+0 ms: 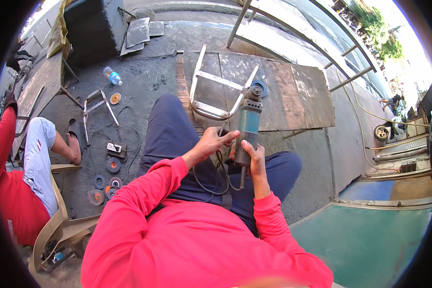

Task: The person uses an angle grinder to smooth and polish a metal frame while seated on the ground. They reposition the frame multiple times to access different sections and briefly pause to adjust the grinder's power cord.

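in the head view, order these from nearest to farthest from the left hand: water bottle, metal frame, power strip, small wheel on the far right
1. metal frame, just ahead of the left hand
2. power strip, on the ground to the left
3. water bottle, farther up on the left
4. small wheel, far right

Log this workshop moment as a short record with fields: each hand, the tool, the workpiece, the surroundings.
right hand: grips the body of the angle grinder
left hand: beside the grinder, at its cord end
workpiece: metal frame on a wooden board, grinder head at it
floor: grinding discs, plastic bottle
nearby: another person's leg, seated on the left
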A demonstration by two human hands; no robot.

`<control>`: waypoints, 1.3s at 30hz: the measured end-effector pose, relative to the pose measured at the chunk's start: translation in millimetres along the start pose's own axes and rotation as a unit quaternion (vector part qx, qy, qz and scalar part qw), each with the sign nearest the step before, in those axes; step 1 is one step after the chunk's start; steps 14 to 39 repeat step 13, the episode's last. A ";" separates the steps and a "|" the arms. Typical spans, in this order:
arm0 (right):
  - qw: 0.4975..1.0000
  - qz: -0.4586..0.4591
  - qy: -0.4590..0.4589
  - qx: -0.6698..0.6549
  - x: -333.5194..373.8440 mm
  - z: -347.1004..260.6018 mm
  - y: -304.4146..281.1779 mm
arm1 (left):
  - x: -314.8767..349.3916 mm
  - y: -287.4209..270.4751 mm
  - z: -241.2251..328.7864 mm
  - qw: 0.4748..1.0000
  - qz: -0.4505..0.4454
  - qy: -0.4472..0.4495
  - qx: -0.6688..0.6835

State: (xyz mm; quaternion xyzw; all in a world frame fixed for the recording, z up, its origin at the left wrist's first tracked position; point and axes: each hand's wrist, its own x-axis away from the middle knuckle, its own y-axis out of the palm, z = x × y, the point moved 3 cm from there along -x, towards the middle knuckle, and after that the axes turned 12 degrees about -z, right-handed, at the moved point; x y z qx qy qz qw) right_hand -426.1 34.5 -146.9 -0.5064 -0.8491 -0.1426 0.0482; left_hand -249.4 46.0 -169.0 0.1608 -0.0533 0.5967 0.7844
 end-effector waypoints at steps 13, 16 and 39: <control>0.965 -0.210 -0.100 0.121 3.2 -65.2 85.3 | 47.8 -8.0 66.4 0.954 0.148 0.192 0.178; 0.965 -0.210 -0.100 0.121 3.2 -65.2 85.3 | 47.8 -8.0 66.4 0.954 0.148 0.192 0.178; 0.965 -0.210 -0.100 0.121 3.2 -65.2 85.3 | 47.8 -8.0 66.4 0.954 0.148 0.192 0.178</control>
